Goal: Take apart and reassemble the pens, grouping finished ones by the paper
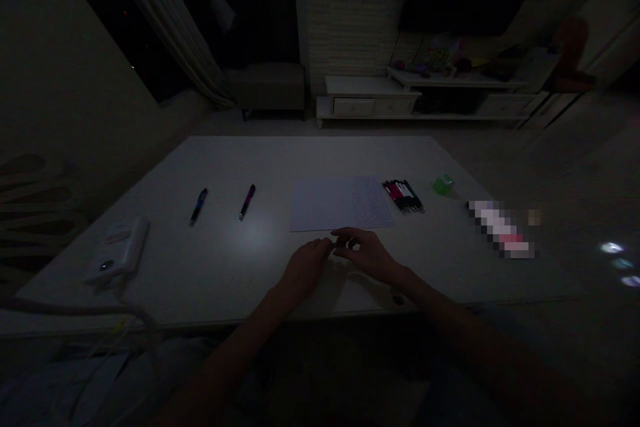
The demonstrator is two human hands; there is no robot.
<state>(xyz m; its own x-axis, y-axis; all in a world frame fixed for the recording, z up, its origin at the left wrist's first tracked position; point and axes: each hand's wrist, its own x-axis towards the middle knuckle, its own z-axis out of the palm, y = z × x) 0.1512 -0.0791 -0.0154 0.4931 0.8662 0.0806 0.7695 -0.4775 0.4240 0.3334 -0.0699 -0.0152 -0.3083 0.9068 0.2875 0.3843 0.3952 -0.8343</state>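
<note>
My left hand (307, 265) is closed over the front part of the table, its fingertips meeting those of my right hand (369, 255). My right hand is pinched, with thumb and forefinger curved round a small dark thing between the two hands. The dim light and the fingers hide what it is. Just beyond the hands lies a sheet of paper (323, 205), with dense handwriting on its right part. Several pens (404, 197) lie side by side to the right of the paper. To the left, a purple and black pen (247, 202) and a blue and black pen (199, 207) lie apart.
A white box-like device (123, 250) with a cable (75, 308) sits at the table's left. On the right are a small green object (443, 184) and a blurred-out item (500, 230). A small dark spot or object (397, 298) shows beside my right forearm.
</note>
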